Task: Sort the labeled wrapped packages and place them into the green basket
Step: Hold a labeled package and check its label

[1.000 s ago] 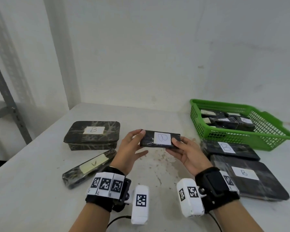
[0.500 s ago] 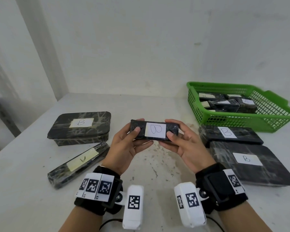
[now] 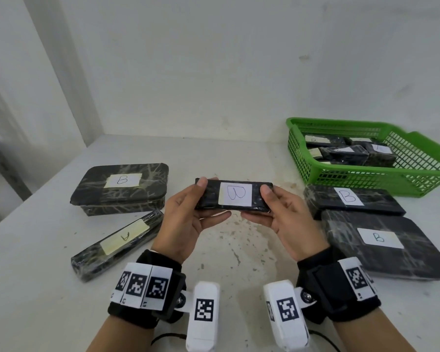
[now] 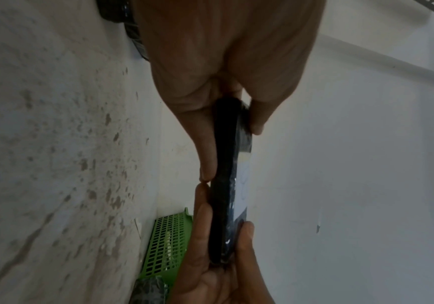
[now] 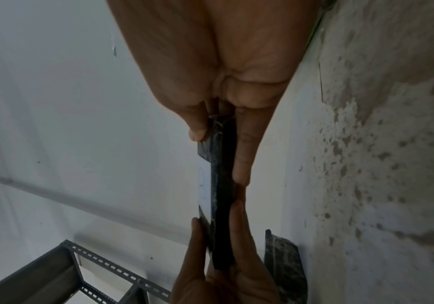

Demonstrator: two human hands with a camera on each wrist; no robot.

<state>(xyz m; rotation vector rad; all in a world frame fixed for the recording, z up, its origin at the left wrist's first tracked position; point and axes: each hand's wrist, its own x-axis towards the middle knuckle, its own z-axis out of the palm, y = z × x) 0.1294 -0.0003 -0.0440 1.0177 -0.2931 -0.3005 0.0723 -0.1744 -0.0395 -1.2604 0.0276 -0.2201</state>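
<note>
Table (image 3: 48, 288), stained white. Green basket (image 3: 366, 179) far right, packages inside. Held package (image 3: 234, 196) above table centre, long axis left-right, label toward camera. Left hand (image 3: 188, 219) pinches left end, right hand (image 3: 285, 219) pinches right end.

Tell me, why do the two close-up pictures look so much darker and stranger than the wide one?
Head view: even, bright light; the held package and its label read sharply. Left wrist view: the left hand is dim against the bright wall and looms stretched, near the lens. Right wrist view: the same for the right hand, with soft, smeared edges.
</note>
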